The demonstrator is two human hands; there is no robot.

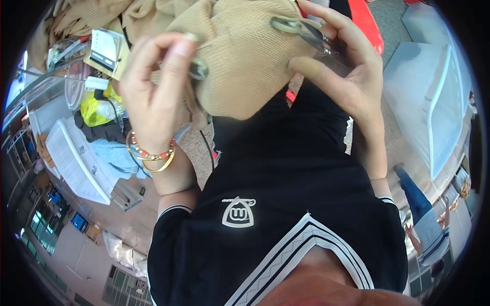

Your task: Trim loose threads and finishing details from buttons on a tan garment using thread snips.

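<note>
A ribbed beige knit piece [237,61] lies over my lap between my two hands. At its left side, my left hand [161,81] is closed with thumb and forefinger together; what they pinch is too small to name. A pale green glassy bit [199,69] shows just below these fingers. My right hand [347,66] curls around a dark, shiny tool [319,40] of a kind I cannot tell. The tool's pale green oval end [286,24] lies over the knit. My right thumb rests by the fabric's right edge.
More beige knitwear [94,18] is piled at the far left. Nearby are a paper card [106,50], a yellow bag [94,109] and a white plastic bin [76,160]. Large translucent bins [418,102] stand at right. Another person [429,224] is at the lower right.
</note>
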